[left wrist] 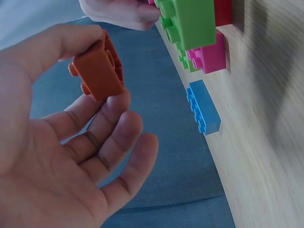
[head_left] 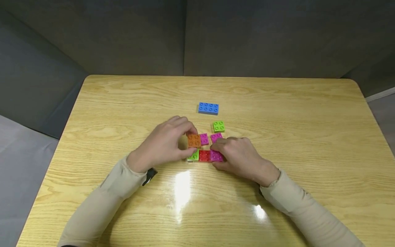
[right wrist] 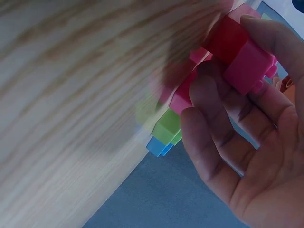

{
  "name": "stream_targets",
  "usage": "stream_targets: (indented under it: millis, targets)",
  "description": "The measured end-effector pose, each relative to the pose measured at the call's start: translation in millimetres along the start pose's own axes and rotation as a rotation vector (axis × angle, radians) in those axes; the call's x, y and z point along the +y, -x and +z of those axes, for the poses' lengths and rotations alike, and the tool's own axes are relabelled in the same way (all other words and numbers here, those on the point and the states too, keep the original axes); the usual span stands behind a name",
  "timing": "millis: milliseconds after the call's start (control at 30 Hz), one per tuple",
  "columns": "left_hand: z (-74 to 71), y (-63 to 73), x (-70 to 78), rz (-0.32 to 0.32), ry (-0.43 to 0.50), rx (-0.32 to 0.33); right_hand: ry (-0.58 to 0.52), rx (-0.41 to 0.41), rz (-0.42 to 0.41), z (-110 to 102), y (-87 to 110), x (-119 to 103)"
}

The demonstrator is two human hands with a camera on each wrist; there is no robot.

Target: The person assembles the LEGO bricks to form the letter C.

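My left hand (head_left: 163, 142) pinches an orange building brick (head_left: 194, 141) between thumb and fingers. In the left wrist view the orange brick (left wrist: 97, 71) is tilted, its studs turned toward the palm side. The right hand (head_left: 242, 156) grips a magenta brick (head_left: 216, 156) by its sides, at the right end of a row. Beside that brick lies a red brick (head_left: 204, 156), and a lime green brick (head_left: 194, 156) forms the row's left end, partly behind the left thumb. A pink brick (head_left: 204, 139) shows just right of the orange one.
Another pink brick (head_left: 216, 137) lies by the right fingertips, partly covered by them. Farther back on the wooden table (head_left: 293, 113) are a loose lime green brick (head_left: 218, 126) and a longer blue brick (head_left: 208, 108). Dark grey partitions (head_left: 123, 37) stand behind the table.
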State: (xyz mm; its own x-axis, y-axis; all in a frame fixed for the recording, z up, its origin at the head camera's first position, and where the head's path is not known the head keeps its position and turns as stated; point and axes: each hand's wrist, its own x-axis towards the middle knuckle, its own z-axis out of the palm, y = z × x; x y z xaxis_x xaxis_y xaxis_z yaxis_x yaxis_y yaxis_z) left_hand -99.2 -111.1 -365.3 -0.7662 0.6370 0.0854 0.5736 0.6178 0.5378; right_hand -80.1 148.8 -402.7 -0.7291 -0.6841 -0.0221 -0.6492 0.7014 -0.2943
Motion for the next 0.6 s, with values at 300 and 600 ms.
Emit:
stream_targets:
  millis: [300, 600]
  targets:
    - [4.9, 5.9, 0.3, 0.006, -0.009, -0.025, -0.001, -0.007, 0.0, 0, 0.3, 0]
    - [12.3, 9.8, -1.0, 0.013, -0.012, -0.053, -0.013, 0.001, 0.003, 0, 0.5, 0]
